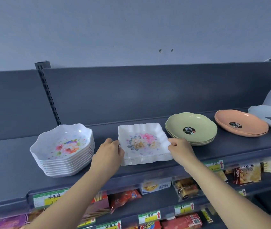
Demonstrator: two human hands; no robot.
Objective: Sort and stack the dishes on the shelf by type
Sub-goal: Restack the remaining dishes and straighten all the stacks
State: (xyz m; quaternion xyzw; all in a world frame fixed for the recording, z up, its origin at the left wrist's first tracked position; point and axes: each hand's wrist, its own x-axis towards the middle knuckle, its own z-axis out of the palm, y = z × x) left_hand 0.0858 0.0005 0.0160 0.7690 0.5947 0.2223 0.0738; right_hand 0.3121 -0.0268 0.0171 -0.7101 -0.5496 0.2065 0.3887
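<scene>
Dark shelf [7,162] carries the square plates [144,142], stacked face-up near its front edge, sides slightly skewed to that edge. The left hand [110,151] grips the stack's left rim with curled fingers, and the right hand [180,149] grips its right rim.

A: How is the wall finished?
B: A plain pale grey painted wall [131,30] is seen, marked by two small holes [160,50].
A: And the furniture?
B: A dark grey metal shelf [7,162] is backed by a matching flat back panel [148,90] and a slotted black metal upright [48,95].
</scene>
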